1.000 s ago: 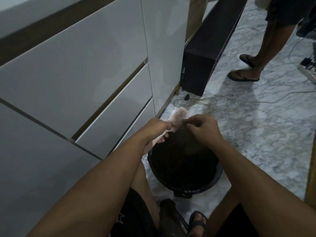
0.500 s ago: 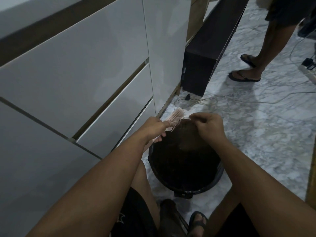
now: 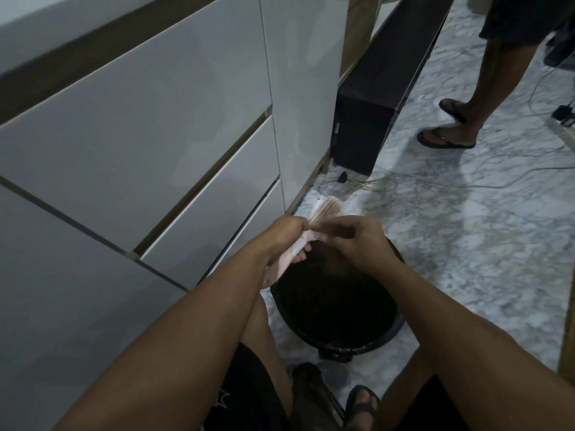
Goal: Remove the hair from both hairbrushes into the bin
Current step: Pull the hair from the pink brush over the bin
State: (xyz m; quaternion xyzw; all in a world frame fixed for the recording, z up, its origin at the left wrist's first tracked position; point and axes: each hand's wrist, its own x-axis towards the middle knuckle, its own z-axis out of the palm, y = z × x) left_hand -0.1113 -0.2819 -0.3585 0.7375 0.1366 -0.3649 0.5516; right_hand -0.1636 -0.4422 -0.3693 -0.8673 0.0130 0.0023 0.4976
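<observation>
Left hand [image 3: 280,239] grips the pink hairbrush [image 3: 325,213] by its handle over the bin's [image 3: 395,329] far rim, head pointing up-right toward tangled cables [image 3: 357,183]; right hand [image 3: 357,239] pinches at the bristles (hair too dim to see).

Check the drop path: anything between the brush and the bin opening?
Nothing visible. The left hand holds the pink hairbrush over the far rim of the black bin. The right hand picks at its bristles directly above the open, uncovered mouth. Bin interior is too dark to read.
</observation>
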